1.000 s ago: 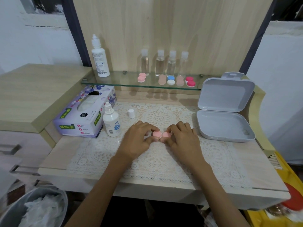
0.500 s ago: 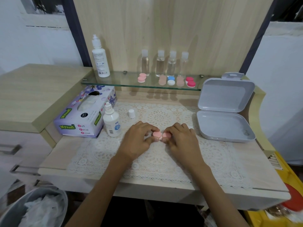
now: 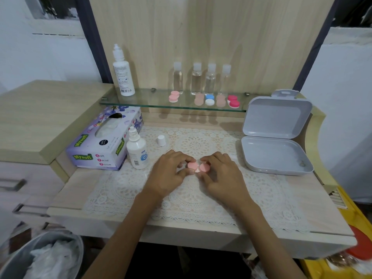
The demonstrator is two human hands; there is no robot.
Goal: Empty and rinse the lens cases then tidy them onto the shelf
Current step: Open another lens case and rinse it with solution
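Left hand (image 3: 168,172) and right hand (image 3: 223,175) each pinch one cap of the pink lens case (image 3: 198,167), fingers curled round it, over the middle of the lace mat (image 3: 181,200) on the table (image 3: 322,206). Other cases (image 3: 209,99) sit on the glass shelf (image 3: 149,99).

Lens case (image 3: 203,168) — partly hidden, perhaps capped.

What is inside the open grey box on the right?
Inside the grey box only a small unclear speck shows, near the tray's front right corner. Nothing covers the tray; the lid stands open behind.
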